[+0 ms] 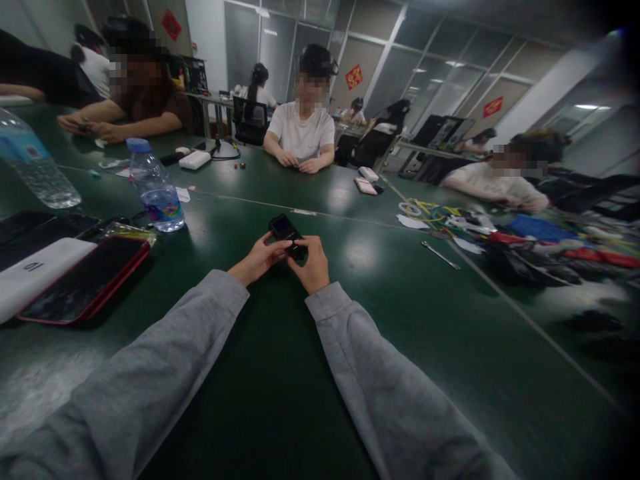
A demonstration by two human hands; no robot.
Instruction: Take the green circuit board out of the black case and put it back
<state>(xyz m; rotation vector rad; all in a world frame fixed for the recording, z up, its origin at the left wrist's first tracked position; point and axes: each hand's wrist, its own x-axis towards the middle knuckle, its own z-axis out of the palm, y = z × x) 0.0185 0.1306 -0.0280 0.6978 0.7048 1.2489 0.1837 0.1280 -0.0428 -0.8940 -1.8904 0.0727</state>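
Note:
Between my two hands is a small black handheld device (285, 228) with a dark screen on its upper part; its exact kind is unclear. My left hand (261, 259) is closed on its left and lower side, the thumb lying across the front. On the other side, my right hand (313, 262) pinches the lower right end with thumb and fingers. The hands meet at the bottom of the device, and part of it is covered by the fingers. Both forearms, in grey sleeves, reach forward over the green table (280, 373).
To the left lie a red-cased phone (87, 280), a white power bank (45, 273) and two water bottles, one a half-full bottle (159, 197). A wrench (440, 255) and a heap of cables (430, 212) are to the right. Several people sit around the table.

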